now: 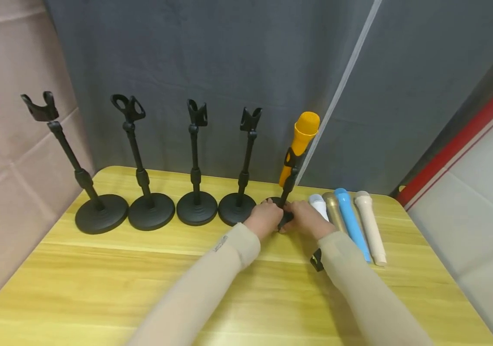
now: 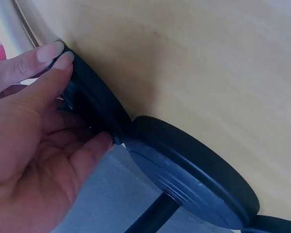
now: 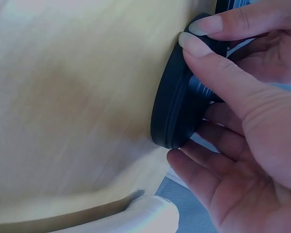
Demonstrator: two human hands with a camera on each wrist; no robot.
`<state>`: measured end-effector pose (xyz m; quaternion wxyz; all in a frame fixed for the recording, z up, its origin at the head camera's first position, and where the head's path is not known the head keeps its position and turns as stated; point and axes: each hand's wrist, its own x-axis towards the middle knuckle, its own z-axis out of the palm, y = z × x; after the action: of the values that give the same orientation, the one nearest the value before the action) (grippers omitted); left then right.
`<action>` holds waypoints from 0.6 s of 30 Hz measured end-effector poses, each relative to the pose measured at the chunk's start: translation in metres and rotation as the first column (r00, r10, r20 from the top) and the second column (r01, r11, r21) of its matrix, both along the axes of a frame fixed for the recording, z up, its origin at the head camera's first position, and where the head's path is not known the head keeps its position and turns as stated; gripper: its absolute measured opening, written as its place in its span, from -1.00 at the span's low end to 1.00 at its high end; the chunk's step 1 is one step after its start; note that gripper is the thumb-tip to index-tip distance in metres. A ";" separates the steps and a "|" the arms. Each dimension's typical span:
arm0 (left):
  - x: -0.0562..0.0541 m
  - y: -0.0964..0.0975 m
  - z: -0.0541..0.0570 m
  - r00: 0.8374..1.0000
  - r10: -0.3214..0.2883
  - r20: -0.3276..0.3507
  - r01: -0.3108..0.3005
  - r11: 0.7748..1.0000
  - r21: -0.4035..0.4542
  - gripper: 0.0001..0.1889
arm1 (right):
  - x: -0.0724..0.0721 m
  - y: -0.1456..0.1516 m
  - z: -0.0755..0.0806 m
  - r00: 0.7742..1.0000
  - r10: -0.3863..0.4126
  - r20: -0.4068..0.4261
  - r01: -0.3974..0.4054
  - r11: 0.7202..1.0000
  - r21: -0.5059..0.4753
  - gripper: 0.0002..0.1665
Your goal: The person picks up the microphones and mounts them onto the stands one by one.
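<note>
At the right end of a row, a black microphone stand [image 1: 289, 185] carries an orange microphone [image 1: 306, 127], tilted with its head up, in its clip. My left hand [image 1: 265, 218] grips the left side of the stand's round base, while my right hand [image 1: 306, 217] holds the right side. In the left wrist view, the thumb and fingers of my left hand [image 2: 34, 150] lie around the base rim, touching the neighbouring base [image 2: 194, 170]. The right wrist view has my right hand [image 3: 266, 126] with its thumb on the base [image 3: 167, 107] and fingers curled at its edge.
Several black stands with vacant clips, such as the leftmost stand [image 1: 101, 214], line the back left. Right of my hands lie a white microphone [image 1: 319, 205], a gold one [image 1: 334, 211], a blue one [image 1: 352, 223] and a beige one [image 1: 371, 228]. A grey curtain [image 1: 211, 57] hangs behind the wooden table [image 1: 142, 278].
</note>
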<state>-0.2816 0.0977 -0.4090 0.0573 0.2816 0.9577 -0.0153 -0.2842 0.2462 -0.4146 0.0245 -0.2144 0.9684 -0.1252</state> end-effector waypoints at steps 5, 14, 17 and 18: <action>-0.007 0.001 -0.002 0.999 0.026 0.022 -0.025 1.000 -0.015 -0.53 | -0.006 -0.001 0.001 1.000 0.000 0.020 0.000 1.000 -0.006 -0.33; -0.009 -0.005 -0.008 1.000 0.014 0.004 -0.014 0.999 -0.049 -0.39 | -0.003 0.003 0.001 0.998 -0.011 0.063 0.012 1.000 -0.020 -0.18; -0.005 -0.010 -0.008 1.000 0.009 0.017 -0.009 1.000 -0.015 -0.30 | 0.000 0.007 0.001 0.997 -0.009 0.081 0.013 0.999 -0.045 -0.20; -0.003 -0.012 -0.008 1.000 0.008 0.021 -0.008 1.000 0.002 -0.29 | 0.002 0.008 0.002 0.997 -0.011 0.080 0.015 0.999 -0.050 -0.21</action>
<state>-0.2847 0.0859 -0.4167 0.0670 0.2779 0.9582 -0.0110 -0.2823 0.2541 -0.4130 0.0569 -0.2036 0.9645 -0.1584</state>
